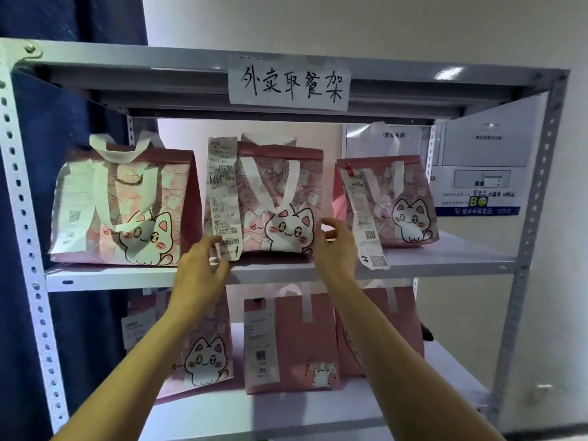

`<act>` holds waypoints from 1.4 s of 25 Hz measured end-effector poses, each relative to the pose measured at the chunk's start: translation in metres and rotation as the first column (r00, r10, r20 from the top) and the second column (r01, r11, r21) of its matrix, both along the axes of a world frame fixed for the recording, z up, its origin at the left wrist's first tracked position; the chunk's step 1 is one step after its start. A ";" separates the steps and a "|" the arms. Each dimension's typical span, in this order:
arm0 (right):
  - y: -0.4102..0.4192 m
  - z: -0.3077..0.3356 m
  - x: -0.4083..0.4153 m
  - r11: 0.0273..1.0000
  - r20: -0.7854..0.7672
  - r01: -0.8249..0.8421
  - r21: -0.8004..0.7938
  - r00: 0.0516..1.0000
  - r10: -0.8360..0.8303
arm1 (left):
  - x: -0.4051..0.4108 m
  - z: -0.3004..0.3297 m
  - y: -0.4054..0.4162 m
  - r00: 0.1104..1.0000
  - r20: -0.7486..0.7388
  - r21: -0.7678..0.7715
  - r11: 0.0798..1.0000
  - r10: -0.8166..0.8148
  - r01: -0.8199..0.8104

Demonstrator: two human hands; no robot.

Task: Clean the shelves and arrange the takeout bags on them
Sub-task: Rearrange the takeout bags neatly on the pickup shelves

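I see both hands raised to the middle takeout bag (pixel 280 198) on the upper shelf (pixel 270 271), which stands between two other bags. My left hand (pixel 199 270) and right hand (pixel 335 246) flank its lower corners, fingers loosely spread, gripping nothing.

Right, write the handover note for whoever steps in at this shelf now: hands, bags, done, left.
Left hand: open, fingers at the lower left corner of the middle pink cat-print takeout bag, by its long white receipt.
Right hand: open, fingers at that bag's lower right edge.
Upper grey metal shelf: three pink cat bags upright in a row, the left one, the middle one, the right one.
Lower shelf: three more pink bags standing.
Done: all six bags are shelved.
Left: square up the middle bag; whether the shelves were wiped cannot be told.
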State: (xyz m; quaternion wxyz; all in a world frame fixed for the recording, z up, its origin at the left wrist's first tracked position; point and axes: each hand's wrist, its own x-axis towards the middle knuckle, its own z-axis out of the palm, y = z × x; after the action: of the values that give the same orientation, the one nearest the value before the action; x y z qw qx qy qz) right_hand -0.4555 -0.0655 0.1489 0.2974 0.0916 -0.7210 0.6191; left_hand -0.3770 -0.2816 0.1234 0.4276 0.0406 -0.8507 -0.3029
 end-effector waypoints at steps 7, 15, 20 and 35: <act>0.014 0.004 0.004 0.994 0.038 -0.105 -0.022 0.994 0.106 | 0.005 0.007 0.017 0.990 -0.112 -0.058 0.994 0.085 -0.092; 0.113 0.020 -0.034 0.990 -0.116 -0.042 -0.136 0.993 0.026 | 0.002 0.048 0.102 0.891 -0.382 -0.265 0.895 0.244 -0.358; 0.192 0.019 -0.086 0.970 -0.048 0.122 -0.212 0.990 -0.135 | -0.038 0.050 0.180 0.957 -0.238 -0.216 0.970 -0.166 0.114; 0.284 0.022 -0.182 0.988 0.218 -0.150 0.026 0.966 0.141 | -0.166 0.054 0.257 0.960 0.164 0.539 0.836 -0.227 0.105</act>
State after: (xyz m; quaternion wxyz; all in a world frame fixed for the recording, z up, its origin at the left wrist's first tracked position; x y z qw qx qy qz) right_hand -0.6375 0.2187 0.1712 0.1692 0.0832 -0.7531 0.6302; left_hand -0.5428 -0.0244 0.1771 0.2745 0.1147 -0.7781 -0.5533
